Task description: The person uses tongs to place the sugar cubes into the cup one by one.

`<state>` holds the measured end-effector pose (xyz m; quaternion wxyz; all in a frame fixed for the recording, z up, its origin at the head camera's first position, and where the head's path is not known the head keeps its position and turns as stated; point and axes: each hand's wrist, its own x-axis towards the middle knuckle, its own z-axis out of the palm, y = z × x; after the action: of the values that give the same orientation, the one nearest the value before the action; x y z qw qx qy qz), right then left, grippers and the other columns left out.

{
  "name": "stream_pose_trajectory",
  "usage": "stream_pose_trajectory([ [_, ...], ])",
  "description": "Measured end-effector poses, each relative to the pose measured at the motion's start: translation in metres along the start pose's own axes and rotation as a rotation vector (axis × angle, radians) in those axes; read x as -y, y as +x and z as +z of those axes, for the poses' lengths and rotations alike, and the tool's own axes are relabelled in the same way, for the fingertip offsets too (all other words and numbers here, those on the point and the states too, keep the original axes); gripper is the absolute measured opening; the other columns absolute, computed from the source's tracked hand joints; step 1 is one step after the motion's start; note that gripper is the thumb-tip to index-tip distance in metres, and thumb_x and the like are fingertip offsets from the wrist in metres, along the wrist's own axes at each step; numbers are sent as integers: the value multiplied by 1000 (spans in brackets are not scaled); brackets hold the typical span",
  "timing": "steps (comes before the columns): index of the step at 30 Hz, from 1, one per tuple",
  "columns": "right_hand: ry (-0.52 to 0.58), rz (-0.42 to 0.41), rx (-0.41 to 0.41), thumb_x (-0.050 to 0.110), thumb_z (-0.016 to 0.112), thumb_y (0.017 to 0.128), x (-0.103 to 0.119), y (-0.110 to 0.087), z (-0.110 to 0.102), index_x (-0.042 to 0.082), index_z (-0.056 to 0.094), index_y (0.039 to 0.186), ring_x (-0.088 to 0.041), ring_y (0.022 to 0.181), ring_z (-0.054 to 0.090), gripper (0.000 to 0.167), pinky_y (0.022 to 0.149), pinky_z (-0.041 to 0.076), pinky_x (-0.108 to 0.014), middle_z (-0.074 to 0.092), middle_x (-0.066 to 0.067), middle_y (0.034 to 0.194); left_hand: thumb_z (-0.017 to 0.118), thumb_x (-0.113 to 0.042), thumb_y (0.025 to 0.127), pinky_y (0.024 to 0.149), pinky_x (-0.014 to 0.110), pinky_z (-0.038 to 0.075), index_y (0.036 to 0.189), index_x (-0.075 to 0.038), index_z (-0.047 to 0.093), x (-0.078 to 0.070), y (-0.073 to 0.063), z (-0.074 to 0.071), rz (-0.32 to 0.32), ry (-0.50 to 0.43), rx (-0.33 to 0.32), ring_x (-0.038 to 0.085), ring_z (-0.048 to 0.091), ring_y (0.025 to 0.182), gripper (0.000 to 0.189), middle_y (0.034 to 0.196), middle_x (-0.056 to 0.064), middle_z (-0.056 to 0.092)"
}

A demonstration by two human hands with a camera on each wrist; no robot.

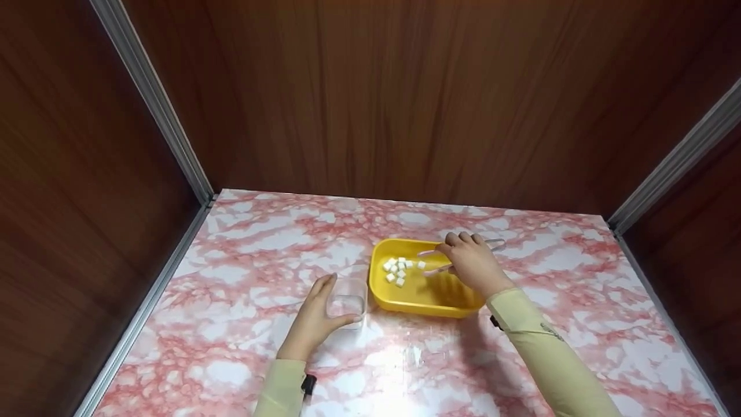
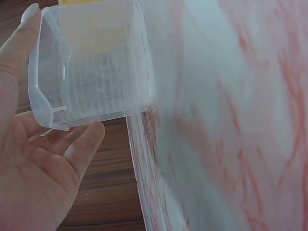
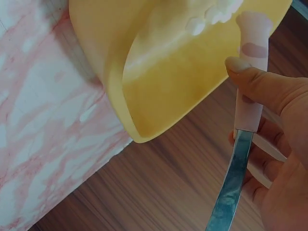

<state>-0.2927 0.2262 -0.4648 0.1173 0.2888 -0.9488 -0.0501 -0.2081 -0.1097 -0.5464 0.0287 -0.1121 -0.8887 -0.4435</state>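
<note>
A clear plastic container (image 1: 349, 304) stands on the table beside the yellow tray. My left hand (image 1: 315, 315) holds it between thumb and fingers; in the left wrist view the container (image 2: 96, 62) looks see-through, with the thumb at one side and fingers at the other. My right hand (image 1: 472, 260) grips a pair of tongs (image 3: 250, 86) with pink tips and a metal body, above the yellow tray (image 1: 425, 308). The tong tips are spread apart near one white cube (image 1: 421, 264). Several more white cubes (image 1: 396, 269) lie loose at the tray's left side.
The table (image 1: 243, 324) has a red and white marbled top. A brown wood panel (image 1: 370, 104) rises behind it, with more panels and metal edge strips (image 1: 156, 110) at both sides.
</note>
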Motion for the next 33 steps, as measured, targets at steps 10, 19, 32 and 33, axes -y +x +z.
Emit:
stream_pose_trajectory([
  [10,-18,25,19,14,85,72,1,9,11,14,71,110,-29,87,48,40,82,41,-45,54,-6,93,78,-56,68,106,42,35,149,-6,33,5,2,3,-23,7,-9,26,36,133,105,150,4,31],
  [19,-45,16,-33,9,85,71,0,13,17,12,72,104,-32,89,52,36,81,42,-46,55,-8,92,78,-54,69,106,42,35,149,-6,31,2,1,2,-10,5,-5,26,34,134,104,150,6,30],
  [32,-32,35,-27,7,82,71,-4,15,28,12,74,100,-32,88,52,31,81,42,-47,57,-8,93,81,-50,69,107,42,34,148,-5,33,1,1,2,-17,7,-12,26,34,134,103,150,5,31],
  [33,-31,35,-25,7,82,70,-4,15,29,12,74,100,-32,88,52,31,81,42,-48,57,-8,92,81,-49,69,107,42,34,148,-4,33,1,1,1,-12,8,-13,26,34,134,102,150,6,31],
])
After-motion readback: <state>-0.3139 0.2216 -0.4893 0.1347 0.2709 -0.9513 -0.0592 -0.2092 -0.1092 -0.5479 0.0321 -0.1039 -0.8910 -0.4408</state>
